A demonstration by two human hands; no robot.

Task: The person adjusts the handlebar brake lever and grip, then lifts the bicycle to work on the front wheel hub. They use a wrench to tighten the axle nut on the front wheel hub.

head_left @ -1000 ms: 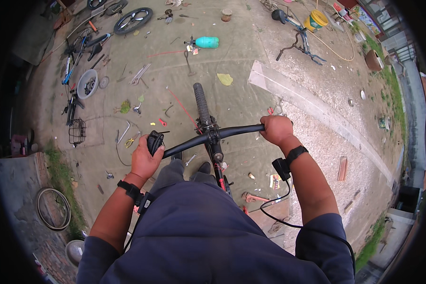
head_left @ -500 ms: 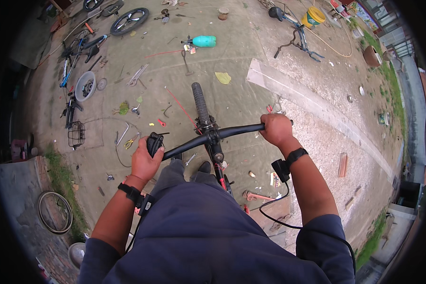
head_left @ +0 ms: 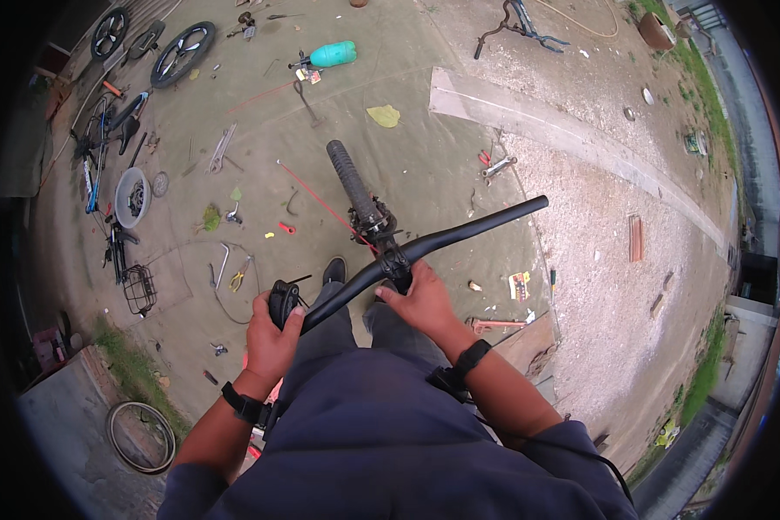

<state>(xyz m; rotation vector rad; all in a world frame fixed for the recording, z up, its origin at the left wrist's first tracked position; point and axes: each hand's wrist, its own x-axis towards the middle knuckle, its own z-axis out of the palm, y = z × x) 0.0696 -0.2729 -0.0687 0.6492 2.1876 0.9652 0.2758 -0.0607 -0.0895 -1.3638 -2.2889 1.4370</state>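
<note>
A black bicycle handlebar (head_left: 477,227) slants in front of me, its right end bare. Below its clamp stands the front wheel's knobby tyre (head_left: 347,169), pointing away to the far left. My left hand (head_left: 273,342) is closed round a black folding hex key set (head_left: 283,303), one thin key sticking out, against the bar's left end. Close to the middle of the bar, my right hand (head_left: 423,303) is wrapped round the stem area (head_left: 395,263), thumb on the near side; its fingertips are partly hidden. The frame behind the stem is mostly hidden by my hands and body.
On the green ground sheet lie yellow-handled pliers (head_left: 238,279), a red pipe wrench (head_left: 494,326), a turquoise bottle (head_left: 333,54) and several loose tools. At left are a grey basin (head_left: 133,198) of parts, a blue bike frame (head_left: 104,147) and a wheel (head_left: 183,55). Gravel (head_left: 589,286) spreads at right.
My right hand has left the bar's right end and moved in to the stem. The handlebar and front wheel have turned leftward. My left hand keeps the hex key set.
</note>
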